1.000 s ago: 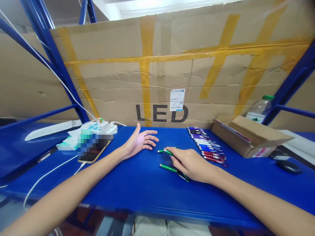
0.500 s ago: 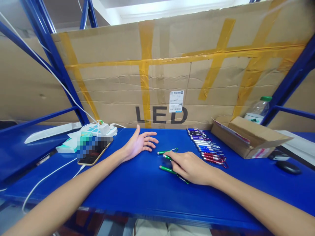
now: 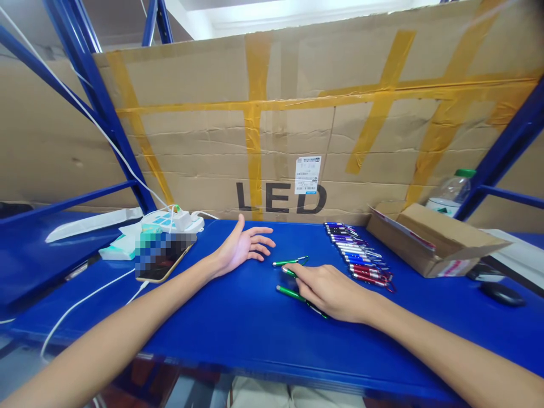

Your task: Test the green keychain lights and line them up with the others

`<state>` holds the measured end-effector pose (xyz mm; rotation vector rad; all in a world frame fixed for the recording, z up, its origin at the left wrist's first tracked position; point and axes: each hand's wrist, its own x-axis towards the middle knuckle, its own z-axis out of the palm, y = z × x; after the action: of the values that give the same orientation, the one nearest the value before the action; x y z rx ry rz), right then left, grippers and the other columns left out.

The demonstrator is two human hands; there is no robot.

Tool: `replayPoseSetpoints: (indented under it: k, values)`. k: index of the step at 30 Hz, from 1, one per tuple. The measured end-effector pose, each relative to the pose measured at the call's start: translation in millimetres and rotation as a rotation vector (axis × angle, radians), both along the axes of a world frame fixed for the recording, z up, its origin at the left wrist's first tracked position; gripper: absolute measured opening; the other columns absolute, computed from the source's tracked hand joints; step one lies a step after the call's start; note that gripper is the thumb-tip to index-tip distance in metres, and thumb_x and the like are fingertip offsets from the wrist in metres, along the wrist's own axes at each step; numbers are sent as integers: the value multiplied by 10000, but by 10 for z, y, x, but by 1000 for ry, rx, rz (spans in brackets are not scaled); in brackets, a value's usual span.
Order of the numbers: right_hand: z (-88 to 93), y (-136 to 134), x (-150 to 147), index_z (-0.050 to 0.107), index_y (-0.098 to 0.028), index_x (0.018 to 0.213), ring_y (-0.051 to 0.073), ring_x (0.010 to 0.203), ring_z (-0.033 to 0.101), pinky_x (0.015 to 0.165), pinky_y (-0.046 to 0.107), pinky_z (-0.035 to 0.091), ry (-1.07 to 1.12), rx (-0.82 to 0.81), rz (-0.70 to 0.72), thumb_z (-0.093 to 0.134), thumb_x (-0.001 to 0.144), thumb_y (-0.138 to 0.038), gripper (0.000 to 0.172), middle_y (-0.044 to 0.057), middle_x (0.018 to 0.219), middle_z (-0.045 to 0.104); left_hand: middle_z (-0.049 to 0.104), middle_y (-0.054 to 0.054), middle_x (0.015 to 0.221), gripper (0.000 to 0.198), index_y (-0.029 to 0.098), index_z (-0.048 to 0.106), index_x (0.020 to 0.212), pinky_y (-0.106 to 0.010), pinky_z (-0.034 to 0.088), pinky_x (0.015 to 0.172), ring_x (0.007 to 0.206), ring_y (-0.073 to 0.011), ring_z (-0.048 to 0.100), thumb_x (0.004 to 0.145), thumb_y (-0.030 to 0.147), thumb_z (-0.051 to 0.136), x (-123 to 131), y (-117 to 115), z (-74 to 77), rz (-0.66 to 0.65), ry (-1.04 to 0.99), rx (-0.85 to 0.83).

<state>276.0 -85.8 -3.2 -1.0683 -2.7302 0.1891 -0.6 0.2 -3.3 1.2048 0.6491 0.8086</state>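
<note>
My right hand (image 3: 329, 290) has its fingers closed round a small green penlight (image 3: 289, 272), its silver tip pointing left. Most of that penlight's body is hidden by the fingers. Behind it on the blue table lies a second green penlight (image 3: 285, 263) with a green clip. A third green penlight (image 3: 290, 292) lies in front, partly under the hand, its clip end showing below the fingers. To the left, my left hand (image 3: 242, 249) is open, palm turned toward the right, fingers spread and holding nothing. A pale violet glow falls on its palm.
A row of penlights (image 3: 355, 252) in several colours lies right of centre. Beyond are an open cardboard box (image 3: 437, 241), a black mouse (image 3: 501, 293) and a bottle (image 3: 451, 191). Left are a phone (image 3: 168, 258), a power strip (image 3: 182, 221) and cables. A large cardboard sheet (image 3: 204, 147) stands behind.
The view has shifted very slightly. Both hands keep their places, with the green penlight still in my right hand.
</note>
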Motion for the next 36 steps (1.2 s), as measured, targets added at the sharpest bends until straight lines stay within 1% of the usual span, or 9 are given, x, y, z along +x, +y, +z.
replayPoseSetpoints:
  k: [4,8,15,21,28,30,32,34,36]
  values:
    - [-16,22,1,579,-232,1289,210,770,727,653,302,378,-3,8,-11,395,1124,-266,249,49,998,783,740,-199,1218,960,130,664,1404,-346,549,822,967,-259,704,1020,859,172,-4,-20,-2,-17,4,18]
    - [-15,26,4,551,-226,1343,225,746,732,637,312,378,-34,-1,-25,398,1131,-285,268,47,952,782,738,-198,1215,959,135,664,1401,-343,547,817,963,-258,702,1013,870,185,-5,-15,-11,-26,1,25]
    - [29,-3,-1,610,-239,1139,221,767,724,666,317,406,-46,-18,28,436,1147,-320,192,35,962,780,743,-200,1200,959,132,666,1396,-358,544,823,959,-264,706,1003,883,218,-9,9,-20,-27,7,35]
    - [30,-2,-21,646,-225,1055,189,799,693,712,297,446,33,-1,105,424,1171,-397,304,27,937,751,744,-195,1202,941,129,664,1394,-347,540,822,951,-256,702,1001,884,263,-13,2,-24,-29,9,30]
    - [-4,37,4,714,-198,1134,238,936,652,860,383,519,117,182,55,370,1176,-359,382,97,1028,739,742,-193,1191,968,127,664,1399,-345,544,821,955,-257,700,996,892,228,1,-4,-20,-30,27,39]
    - [-2,39,8,717,-202,1231,260,1001,637,916,434,537,135,201,49,373,1170,-335,374,123,1118,738,740,-193,1199,963,133,666,1396,-347,545,820,964,-260,701,1001,887,216,3,-2,-19,-31,27,43]
    - [-8,46,8,682,-221,1378,294,1158,620,1007,500,539,141,175,49,395,1162,-323,374,149,1314,717,738,-191,1205,959,138,668,1393,-351,547,822,970,-263,702,1001,886,211,2,0,-18,-34,28,49]
    - [-29,61,9,618,-238,1500,331,1337,557,1097,569,507,123,130,47,413,1159,-349,413,156,1512,637,738,-189,1202,961,140,667,1393,-352,547,826,972,-262,702,997,891,217,0,-1,-18,-36,31,53]
    - [-54,78,10,572,-242,1560,352,1436,497,1137,606,477,101,92,40,413,1161,-390,455,157,1586,589,740,-187,1195,956,138,669,1392,-352,546,833,965,-259,702,997,892,233,-5,-2,-19,-34,30,49]
